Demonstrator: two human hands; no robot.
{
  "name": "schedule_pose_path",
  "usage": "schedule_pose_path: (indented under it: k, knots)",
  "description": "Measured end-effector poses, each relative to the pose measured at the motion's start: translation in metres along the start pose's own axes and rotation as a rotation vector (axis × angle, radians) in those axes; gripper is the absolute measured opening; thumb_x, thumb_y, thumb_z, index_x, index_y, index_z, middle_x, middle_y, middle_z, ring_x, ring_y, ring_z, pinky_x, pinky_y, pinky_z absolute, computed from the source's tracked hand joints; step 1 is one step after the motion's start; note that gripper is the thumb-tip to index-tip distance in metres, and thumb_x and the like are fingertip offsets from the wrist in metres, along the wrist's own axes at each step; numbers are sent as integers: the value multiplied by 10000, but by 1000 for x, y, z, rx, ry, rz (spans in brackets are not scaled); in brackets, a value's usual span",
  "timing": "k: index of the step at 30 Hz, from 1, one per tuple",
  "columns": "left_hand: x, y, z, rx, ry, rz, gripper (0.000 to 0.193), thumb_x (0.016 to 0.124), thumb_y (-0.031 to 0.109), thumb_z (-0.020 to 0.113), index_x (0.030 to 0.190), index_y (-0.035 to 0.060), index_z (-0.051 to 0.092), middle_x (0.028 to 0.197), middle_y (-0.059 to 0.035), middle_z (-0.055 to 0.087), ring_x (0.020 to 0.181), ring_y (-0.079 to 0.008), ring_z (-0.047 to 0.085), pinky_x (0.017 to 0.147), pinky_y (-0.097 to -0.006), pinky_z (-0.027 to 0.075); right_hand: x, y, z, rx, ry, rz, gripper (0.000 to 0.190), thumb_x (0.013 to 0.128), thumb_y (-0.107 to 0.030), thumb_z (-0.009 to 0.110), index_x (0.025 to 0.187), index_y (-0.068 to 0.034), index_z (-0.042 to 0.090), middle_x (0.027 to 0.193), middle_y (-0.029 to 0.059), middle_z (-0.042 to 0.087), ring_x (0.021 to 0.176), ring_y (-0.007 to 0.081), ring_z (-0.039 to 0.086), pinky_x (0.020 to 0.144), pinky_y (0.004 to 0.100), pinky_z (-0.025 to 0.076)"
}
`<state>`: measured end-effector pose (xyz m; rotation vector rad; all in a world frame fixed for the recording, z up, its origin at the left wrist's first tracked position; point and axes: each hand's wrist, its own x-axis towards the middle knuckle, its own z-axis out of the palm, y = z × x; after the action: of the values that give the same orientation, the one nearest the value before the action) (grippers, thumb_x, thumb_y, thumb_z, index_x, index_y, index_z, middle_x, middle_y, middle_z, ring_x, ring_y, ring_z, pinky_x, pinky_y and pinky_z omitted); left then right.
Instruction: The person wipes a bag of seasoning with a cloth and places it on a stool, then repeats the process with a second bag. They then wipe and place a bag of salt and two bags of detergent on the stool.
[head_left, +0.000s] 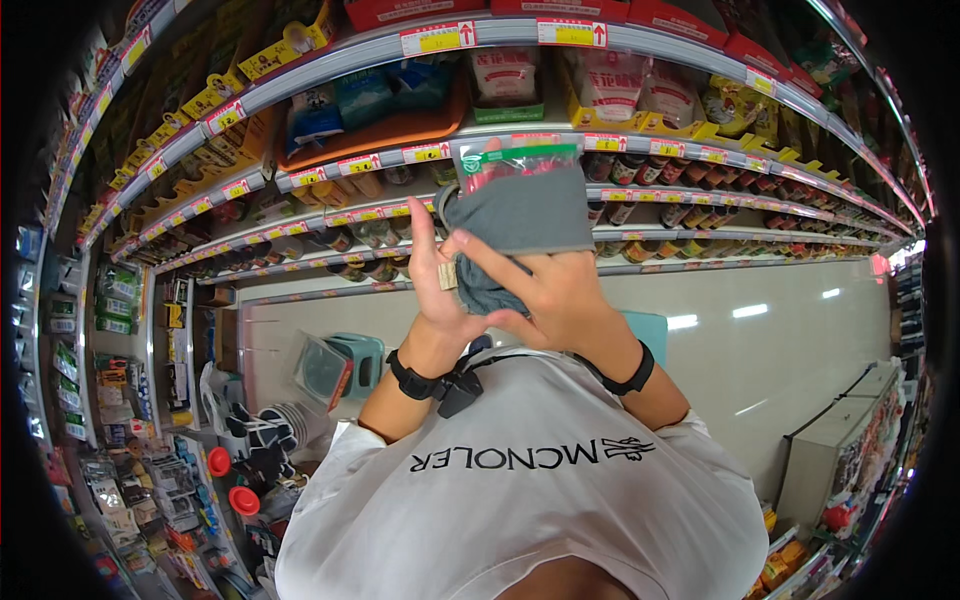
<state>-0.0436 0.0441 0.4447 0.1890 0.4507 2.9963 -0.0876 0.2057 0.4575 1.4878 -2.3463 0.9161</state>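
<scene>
A folded grey cloth item lies across my hands, with a loop of fabric at its left side and a bunched part below. Behind its top edge a clear plastic packet with a green band and reddish contents sticks out. My left hand supports both from the left and beneath, thumb pointing up; most of its fingers are hidden, one tip showing above the packet. A small beige tag lies by the left palm. My right hand rests on the cloth's lower part, index finger stretched left and thumb against the bunched fabric.
Ahead rise store shelves with bagged seasonings, an orange tray of blue packs and rows of jars. Teal plastic stools stand on the floor at left. Racks of hanging goods line the left; a pale cabinet stands at right.
</scene>
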Motion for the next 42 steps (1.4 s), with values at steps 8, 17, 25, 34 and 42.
schedule_pose_path:
  k: [8, 17, 25, 34, 42]
  knots:
    - [7, 14, -7, 559, 96, 225, 586, 1063, 281, 443, 1581, 24, 353, 1518, -153, 505, 1376, -281, 510, 1179, -398, 372, -27, 16, 17, 29, 101, -363, 521, 896, -370, 648, 1382, -184, 662, 1311, 122, 668, 1203, 375, 630, 1057, 542, 461]
    - [15, 9, -1, 471, 97, 249, 495, 1121, 241, 380, 1584, 69, 346, 1530, -122, 497, 1383, -236, 501, 1174, -390, 382, -35, 12, 26, 64, 144, -334, 607, 842, -292, 680, 1435, -179, 616, 1335, 119, 653, 1240, 355, 616, 1094, 567, 425]
    - [10, 1, 4, 628, 82, 312, 518, 1141, 290, 321, 1606, 65, 281, 1588, -100, 419, 1436, -213, 422, 1209, -363, 310, -36, -13, 45, 34, 203, -92, 742, 761, -353, 749, 1451, -130, 592, 1276, 142, 671, 1167, 380, 640, 1076, 590, 421]
    - [-2, -7, -2, 627, 103, 280, 543, 1140, 366, 300, 1594, 67, 301, 1582, -97, 426, 1440, -234, 423, 1207, -383, 320, -8, -5, 34, 158, 407, -12, 714, 952, -536, 596, 1488, -68, 536, 1302, 191, 643, 1203, 428, 595, 1067, 587, 407]
    - [1, 0, 18, 358, 15, 307, 569, 1129, 437, 308, 1573, 83, 320, 1537, -131, 475, 1411, -286, 471, 1181, -446, 378, -34, 15, 50, 33, 408, -197, 624, 981, -442, 585, 1449, -30, 558, 1353, 215, 612, 1240, 435, 570, 1094, 574, 389]
